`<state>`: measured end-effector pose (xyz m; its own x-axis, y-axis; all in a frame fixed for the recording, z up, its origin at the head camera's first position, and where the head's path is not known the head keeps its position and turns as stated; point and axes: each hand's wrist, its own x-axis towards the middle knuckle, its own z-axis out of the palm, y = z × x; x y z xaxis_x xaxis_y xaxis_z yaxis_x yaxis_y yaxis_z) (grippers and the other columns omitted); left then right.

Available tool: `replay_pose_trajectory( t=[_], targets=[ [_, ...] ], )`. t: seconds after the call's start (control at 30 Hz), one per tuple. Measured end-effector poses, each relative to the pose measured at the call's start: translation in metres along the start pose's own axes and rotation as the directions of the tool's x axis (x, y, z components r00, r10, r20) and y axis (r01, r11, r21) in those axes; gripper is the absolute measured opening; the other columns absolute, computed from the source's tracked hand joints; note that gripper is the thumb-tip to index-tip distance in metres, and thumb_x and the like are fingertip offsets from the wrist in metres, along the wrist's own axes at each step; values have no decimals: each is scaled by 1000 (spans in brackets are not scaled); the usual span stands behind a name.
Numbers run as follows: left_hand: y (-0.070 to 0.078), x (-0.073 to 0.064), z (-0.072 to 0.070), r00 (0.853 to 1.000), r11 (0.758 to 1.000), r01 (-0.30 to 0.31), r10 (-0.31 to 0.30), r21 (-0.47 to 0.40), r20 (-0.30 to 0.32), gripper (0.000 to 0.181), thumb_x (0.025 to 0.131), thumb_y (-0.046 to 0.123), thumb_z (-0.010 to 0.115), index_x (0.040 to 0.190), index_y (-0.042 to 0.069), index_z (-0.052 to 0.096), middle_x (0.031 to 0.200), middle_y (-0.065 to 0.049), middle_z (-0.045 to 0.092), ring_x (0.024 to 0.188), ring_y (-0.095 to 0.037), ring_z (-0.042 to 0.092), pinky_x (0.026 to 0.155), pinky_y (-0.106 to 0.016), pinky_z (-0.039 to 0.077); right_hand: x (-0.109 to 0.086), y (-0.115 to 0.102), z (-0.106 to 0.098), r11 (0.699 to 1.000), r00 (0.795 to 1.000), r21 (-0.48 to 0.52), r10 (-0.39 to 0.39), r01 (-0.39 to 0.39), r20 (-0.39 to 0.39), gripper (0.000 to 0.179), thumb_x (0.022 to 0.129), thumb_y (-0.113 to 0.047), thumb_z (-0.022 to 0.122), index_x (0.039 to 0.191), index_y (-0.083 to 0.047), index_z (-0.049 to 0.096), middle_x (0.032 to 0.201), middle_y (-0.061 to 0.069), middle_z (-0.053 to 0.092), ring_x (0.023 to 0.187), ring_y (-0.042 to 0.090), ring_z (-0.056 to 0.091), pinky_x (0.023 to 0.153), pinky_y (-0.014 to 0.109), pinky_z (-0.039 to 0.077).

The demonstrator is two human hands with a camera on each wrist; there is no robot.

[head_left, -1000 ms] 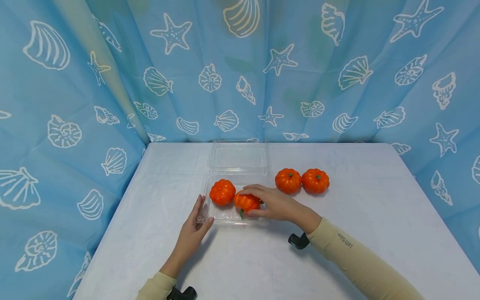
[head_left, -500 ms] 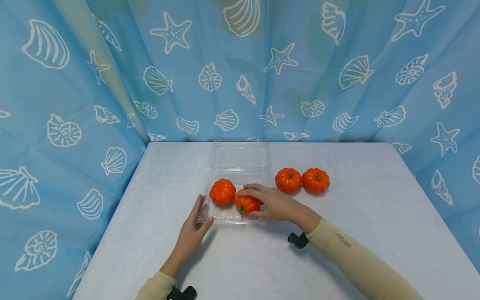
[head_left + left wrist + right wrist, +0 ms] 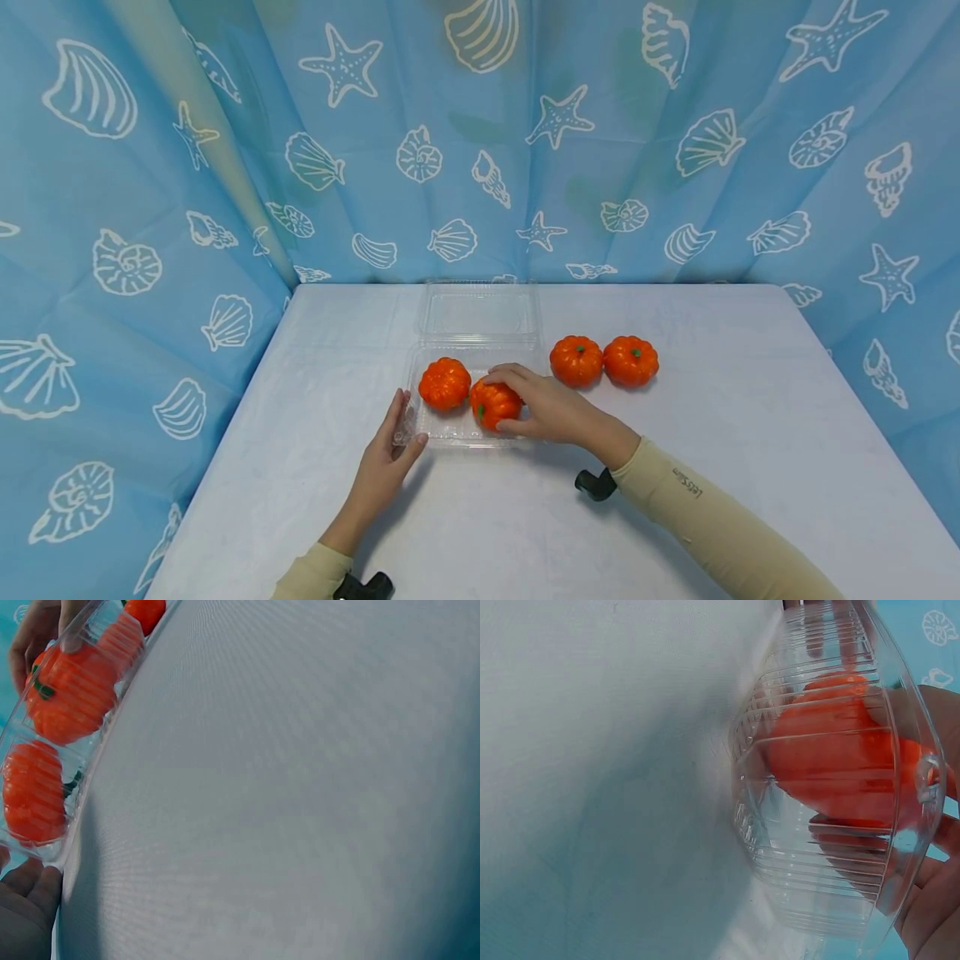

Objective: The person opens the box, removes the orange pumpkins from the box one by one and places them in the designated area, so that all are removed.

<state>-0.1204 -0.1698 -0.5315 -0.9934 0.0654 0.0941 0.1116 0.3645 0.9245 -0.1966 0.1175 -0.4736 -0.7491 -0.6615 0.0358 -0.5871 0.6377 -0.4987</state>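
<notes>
progress, by judgement: half loaded. first pumpkin (image 3: 445, 385) inside clear container (image 3: 448, 427); second pumpkin (image 3: 491, 407) also inside, grasped by right hand (image 3: 553, 408). left hand (image 3: 382, 471) straight-fingered at container's left end, unclenched. outstanding, by judgement: third pumpkin (image 3: 576, 362) and fourth pumpkin (image 3: 632, 362) on table (image 3: 487, 517) right of container; lid (image 3: 480, 315) folded back.

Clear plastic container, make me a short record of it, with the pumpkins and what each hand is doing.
container: clear plastic, on the white table
lid: open, laid back on the far side
pumpkins inside: two, a left one and a right one, both orange
pumpkins outside: two, side by side, right of the container, green stems up
left hand: touches the container's near left corner
right hand: grips the right pumpkin inside
backdrop: blue curtain with white shells and starfish
</notes>
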Motion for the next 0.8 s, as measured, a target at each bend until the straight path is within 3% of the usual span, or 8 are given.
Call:
replay_pose_trajectory(
  t=[0.27, 0.53, 0.8],
  targets=[
    [4, -2, -2, 1000, 1000, 5, -5, -23, 13, 79, 100, 17, 66, 163, 11, 20, 167, -7, 27, 152, -30, 27, 114, -48, 37, -1, -1, 2, 999, 999, 40, 20, -19, -40, 63, 90, -34, 78, 143, -21, 46, 149, 3, 49, 117, 21, 63, 100, 40, 55],
    [3, -1, -1, 1000, 1000, 13, -13, 1, 11, 80, 99, 16, 67, 164, 11, 19, 166, -7, 28, 151, -30, 28, 112, -47, 39, -3, 2, 1, 994, 994, 105, 23, -12, -105, 64, 89, -32, 80, 143, -21, 47, 148, 2, 49, 126, 21, 56, 102, 41, 54],
    [3, -2, -1, 999, 999, 35, -35, 15, 14, 82, 99, 18, 68, 164, 14, 18, 166, -2, 29, 151, -26, 30, 113, -44, 39, -8, 10, -1, 973, 981, 233, 36, 9, -190, 64, 88, -30, 81, 142, -24, 48, 148, 0, 50, 127, 21, 54, 99, 41, 56]
  ],
)
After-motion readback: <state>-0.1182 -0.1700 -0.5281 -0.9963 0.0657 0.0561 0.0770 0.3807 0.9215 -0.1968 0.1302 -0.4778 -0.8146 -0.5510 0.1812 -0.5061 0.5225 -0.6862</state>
